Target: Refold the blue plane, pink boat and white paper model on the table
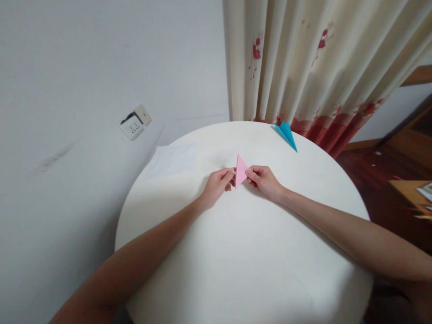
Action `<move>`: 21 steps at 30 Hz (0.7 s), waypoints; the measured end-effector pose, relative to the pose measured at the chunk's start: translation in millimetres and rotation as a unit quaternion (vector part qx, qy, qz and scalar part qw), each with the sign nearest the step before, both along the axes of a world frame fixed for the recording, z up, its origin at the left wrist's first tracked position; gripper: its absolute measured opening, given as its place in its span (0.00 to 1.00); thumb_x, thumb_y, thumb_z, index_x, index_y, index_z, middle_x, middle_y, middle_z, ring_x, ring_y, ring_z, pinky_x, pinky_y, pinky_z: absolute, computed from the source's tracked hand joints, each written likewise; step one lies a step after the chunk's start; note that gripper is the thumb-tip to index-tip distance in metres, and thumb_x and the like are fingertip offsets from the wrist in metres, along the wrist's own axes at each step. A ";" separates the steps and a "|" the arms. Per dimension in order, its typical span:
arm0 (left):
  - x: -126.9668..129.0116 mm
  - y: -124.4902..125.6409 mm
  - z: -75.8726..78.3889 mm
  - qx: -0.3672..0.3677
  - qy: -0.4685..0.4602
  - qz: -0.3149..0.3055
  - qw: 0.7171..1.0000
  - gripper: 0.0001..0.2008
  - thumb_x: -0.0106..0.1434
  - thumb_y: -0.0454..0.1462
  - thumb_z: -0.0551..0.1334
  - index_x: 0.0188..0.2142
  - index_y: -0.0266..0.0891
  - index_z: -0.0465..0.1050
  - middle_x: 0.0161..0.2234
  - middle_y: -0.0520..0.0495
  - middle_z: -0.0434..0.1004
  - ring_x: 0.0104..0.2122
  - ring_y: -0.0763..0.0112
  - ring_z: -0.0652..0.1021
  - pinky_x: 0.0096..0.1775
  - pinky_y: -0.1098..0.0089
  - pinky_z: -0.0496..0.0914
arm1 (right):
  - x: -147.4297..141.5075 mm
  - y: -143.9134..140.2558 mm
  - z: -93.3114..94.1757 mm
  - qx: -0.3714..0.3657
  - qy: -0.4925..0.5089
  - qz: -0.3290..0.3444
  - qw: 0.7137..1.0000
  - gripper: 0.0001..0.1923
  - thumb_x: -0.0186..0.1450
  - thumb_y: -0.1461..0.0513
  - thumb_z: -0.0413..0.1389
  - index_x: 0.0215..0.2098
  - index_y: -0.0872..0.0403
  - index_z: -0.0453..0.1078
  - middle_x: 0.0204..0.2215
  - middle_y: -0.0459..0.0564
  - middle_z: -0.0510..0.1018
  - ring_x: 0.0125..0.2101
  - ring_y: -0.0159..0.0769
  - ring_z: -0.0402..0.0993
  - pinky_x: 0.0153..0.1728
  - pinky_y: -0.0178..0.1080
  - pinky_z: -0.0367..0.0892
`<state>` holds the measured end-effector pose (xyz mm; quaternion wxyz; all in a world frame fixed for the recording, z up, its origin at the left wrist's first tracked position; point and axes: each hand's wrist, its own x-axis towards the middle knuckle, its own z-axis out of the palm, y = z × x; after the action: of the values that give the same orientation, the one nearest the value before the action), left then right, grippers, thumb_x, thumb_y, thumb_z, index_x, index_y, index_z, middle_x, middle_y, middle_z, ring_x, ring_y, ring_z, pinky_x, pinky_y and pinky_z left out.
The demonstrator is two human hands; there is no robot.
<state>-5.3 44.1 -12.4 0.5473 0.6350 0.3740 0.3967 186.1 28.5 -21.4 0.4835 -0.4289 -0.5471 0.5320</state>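
A small piece of folded pink paper, triangular in outline, is held up just above the white round table. My left hand pinches its left edge between thumb and fingers. On the other side, my right hand grips the right corner, thumb on top. Fingertips behind the paper are partly hidden. Farther back, near the table's far right edge, lies a blue paper plane, apart from both hands.
A thin white sheet lies at the table's back left, by the wall. Sockets are on that wall. A cream and red curtain hangs behind the table. At the right stands a wooden surface with papers.
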 end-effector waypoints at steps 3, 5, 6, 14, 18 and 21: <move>0.5 -0.9 1.1 0.017 0.019 -0.003 1.000 0.24 0.64 0.55 0.60 0.33 0.34 0.76 0.25 0.48 0.73 0.24 0.75 0.70 0.25 0.75 0.63 | 0.2 -1.3 0.3 0.016 -0.019 0.023 0.999 0.24 0.62 0.44 0.59 0.23 0.54 0.66 0.16 0.41 0.64 0.18 0.27 0.56 0.20 0.34 0.48; 0.4 -1.3 1.5 0.031 0.031 -0.010 0.999 0.24 0.65 0.54 0.59 0.30 0.34 0.75 0.24 0.49 0.72 0.23 0.76 0.69 0.26 0.75 0.63 | 1.4 -0.5 -1.1 0.023 -0.026 0.025 0.999 0.24 0.63 0.44 0.58 0.23 0.54 0.65 0.16 0.41 0.65 0.18 0.27 0.56 0.20 0.34 0.49; 0.2 -1.3 1.6 0.038 0.035 -0.014 0.999 0.24 0.65 0.54 0.59 0.29 0.35 0.75 0.23 0.50 0.72 0.23 0.76 0.69 0.26 0.75 0.63 | 1.9 0.0 -2.0 0.025 -0.028 0.026 0.999 0.24 0.63 0.44 0.57 0.23 0.54 0.65 0.16 0.41 0.65 0.18 0.27 0.56 0.20 0.34 0.49; -0.4 -2.0 0.7 0.067 0.060 -0.033 0.995 0.24 0.66 0.53 0.57 0.27 0.36 0.73 0.23 0.50 0.71 0.23 0.75 0.69 0.26 0.74 0.64 | 2.8 1.4 -4.0 0.007 -0.013 0.036 0.999 0.23 0.63 0.44 0.58 0.23 0.54 0.65 0.17 0.42 0.66 0.18 0.27 0.58 0.21 0.34 0.51; -0.3 -3.8 1.1 0.089 0.078 -0.035 0.992 0.23 0.68 0.52 0.55 0.28 0.36 0.73 0.24 0.49 0.72 0.23 0.76 0.69 0.27 0.75 0.65 | 3.2 1.8 -3.3 -0.004 0.004 0.037 0.999 0.23 0.62 0.45 0.59 0.23 0.54 0.66 0.17 0.42 0.67 0.18 0.27 0.58 0.21 0.34 0.51; 0.1 -5.5 1.9 0.105 0.089 -0.033 0.990 0.24 0.68 0.52 0.55 0.28 0.36 0.73 0.24 0.50 0.72 0.23 0.75 0.69 0.26 0.75 0.65 | 3.3 2.3 -3.7 -0.005 0.011 0.039 0.999 0.23 0.62 0.45 0.59 0.23 0.54 0.66 0.17 0.42 0.67 0.19 0.27 0.58 0.22 0.34 0.51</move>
<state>-5.1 38.6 -10.5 0.4550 0.7334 0.3569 0.3574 189.5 30.8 -25.2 0.4661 -0.4035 -0.5554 0.5581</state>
